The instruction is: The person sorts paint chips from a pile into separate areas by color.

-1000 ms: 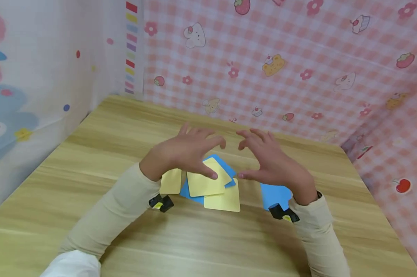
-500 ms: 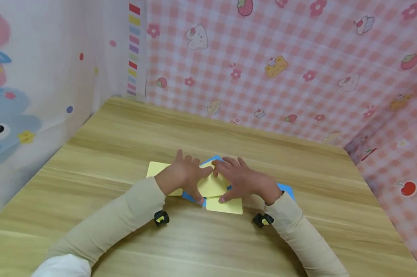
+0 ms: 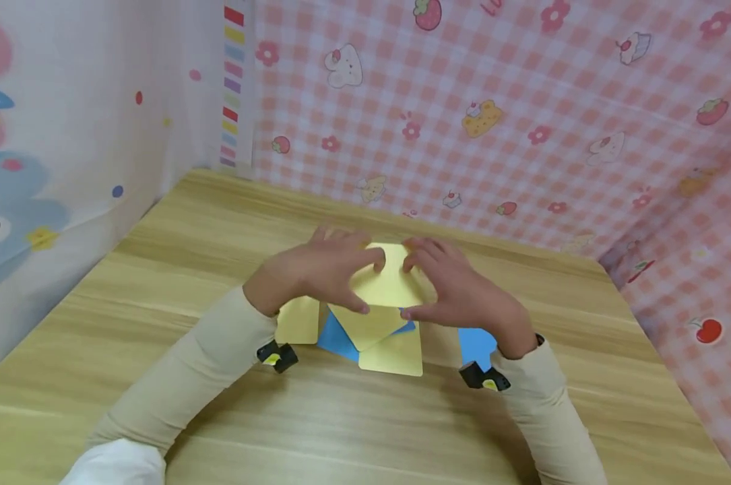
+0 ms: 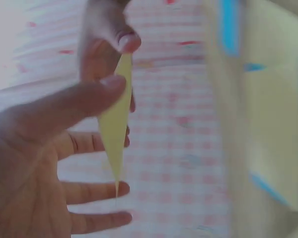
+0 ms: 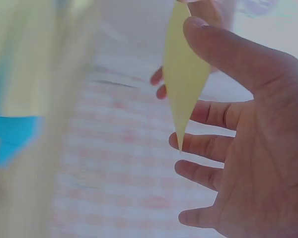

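Note:
Above the pile, a yellow card with rounded corners is pinched between both hands. My left hand holds its left edge, thumb on the near side and fingers behind. On the opposite edge, my right hand grips it likewise. Seen nearly edge-on in both wrist views, the held card looks slightly bowed. Beneath the hands lie another yellow card, a lower yellow card and a blue card, overlapping at different angles.
A separate yellow card lies left of the pile, partly under the left wrist. To the right, a blue card is partly hidden by the right wrist. The wooden table meets patterned cloth walls at the back and sides.
Both hands came down onto the pile from above, took hold of the top yellow card and lifted it. Another yellow card now shows where it lay.

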The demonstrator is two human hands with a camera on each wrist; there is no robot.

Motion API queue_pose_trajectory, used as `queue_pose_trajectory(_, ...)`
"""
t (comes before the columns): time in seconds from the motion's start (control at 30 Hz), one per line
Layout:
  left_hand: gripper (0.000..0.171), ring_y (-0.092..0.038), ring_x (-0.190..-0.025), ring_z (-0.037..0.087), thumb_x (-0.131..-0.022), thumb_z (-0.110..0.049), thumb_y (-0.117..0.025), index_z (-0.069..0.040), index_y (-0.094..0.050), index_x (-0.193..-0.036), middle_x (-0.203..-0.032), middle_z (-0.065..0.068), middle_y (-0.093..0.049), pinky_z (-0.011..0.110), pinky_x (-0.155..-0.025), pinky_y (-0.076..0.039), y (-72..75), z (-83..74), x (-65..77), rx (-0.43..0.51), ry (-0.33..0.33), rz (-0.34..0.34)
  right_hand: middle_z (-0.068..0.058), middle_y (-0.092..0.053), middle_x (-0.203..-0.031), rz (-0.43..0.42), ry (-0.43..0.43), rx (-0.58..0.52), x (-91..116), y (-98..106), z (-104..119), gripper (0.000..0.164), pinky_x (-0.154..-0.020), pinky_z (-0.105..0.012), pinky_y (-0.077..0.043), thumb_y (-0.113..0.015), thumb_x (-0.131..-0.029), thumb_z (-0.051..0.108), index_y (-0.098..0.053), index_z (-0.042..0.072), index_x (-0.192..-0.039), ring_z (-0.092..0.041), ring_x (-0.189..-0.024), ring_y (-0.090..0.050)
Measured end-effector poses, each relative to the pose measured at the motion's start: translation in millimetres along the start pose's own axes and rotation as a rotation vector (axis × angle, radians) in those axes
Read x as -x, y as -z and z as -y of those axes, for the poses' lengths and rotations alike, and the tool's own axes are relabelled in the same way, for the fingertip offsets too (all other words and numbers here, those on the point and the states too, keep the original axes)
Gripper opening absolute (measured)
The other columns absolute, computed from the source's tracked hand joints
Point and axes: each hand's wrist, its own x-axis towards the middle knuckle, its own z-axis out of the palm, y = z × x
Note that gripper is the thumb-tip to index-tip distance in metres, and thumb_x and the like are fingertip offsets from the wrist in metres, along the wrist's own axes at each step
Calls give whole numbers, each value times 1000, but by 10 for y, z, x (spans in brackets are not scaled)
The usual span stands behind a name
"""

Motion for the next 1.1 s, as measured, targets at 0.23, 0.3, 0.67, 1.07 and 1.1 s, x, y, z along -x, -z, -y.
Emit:
queue_pose_trajectory(0.23,49,-40,-134,29,-82,-45,-82,-24,-60,-120,-141,5,-49,58,-111,-21,281,25,175,57,-109,-90,-12,-41,-150,-137,81,21,34,157,152,55,-108,-54,-31,-84,-83,40,-53,11,-117,-35,-137,-33)
queue_pose_trajectory(0.3,48,-39,-136,31,-81,-44,-83,-24,-61,-118,-142,6,-49,58,-112,-20,298,89,267,46,-92,-71,-14,-45,-146,-141,129,33,-77,70,198,55,-109,-53,-30,-83,-83,41,-54,10,-116,-35,-135,-36)
queue_pose_trajectory(0.67,44,-35,-138,45,-80,-34,-87,-25,-61,-114,-146,14,-47,68,-110,-16,265,513,935,77,56,-53,-14,-44,-142,0,214,129,-766,-222,645,57,-110,-52,-23,-75,-87,53,-52,12,-120,-32,-136,-34)
queue_pose_trajectory(1.07,51,-47,-126,44,-78,-41,-86,-24,-51,-111,-136,12,-49,76,-103,-25,-384,895,828,51,108,209,-6,-44,-144,363,30,150,-1073,-922,690,54,-115,-67,-17,-75,-86,56,-51,23,-122,-30,-141,-33)
queue_pose_trajectory(1.1,51,-47,-125,43,-78,-41,-86,-24,-50,-111,-136,11,-48,76,-103,-26,-399,901,822,48,114,216,-5,-44,-143,376,29,151,-1085,-933,690,55,-115,-67,-17,-76,-86,56,-51,23,-123,-29,-140,-33)
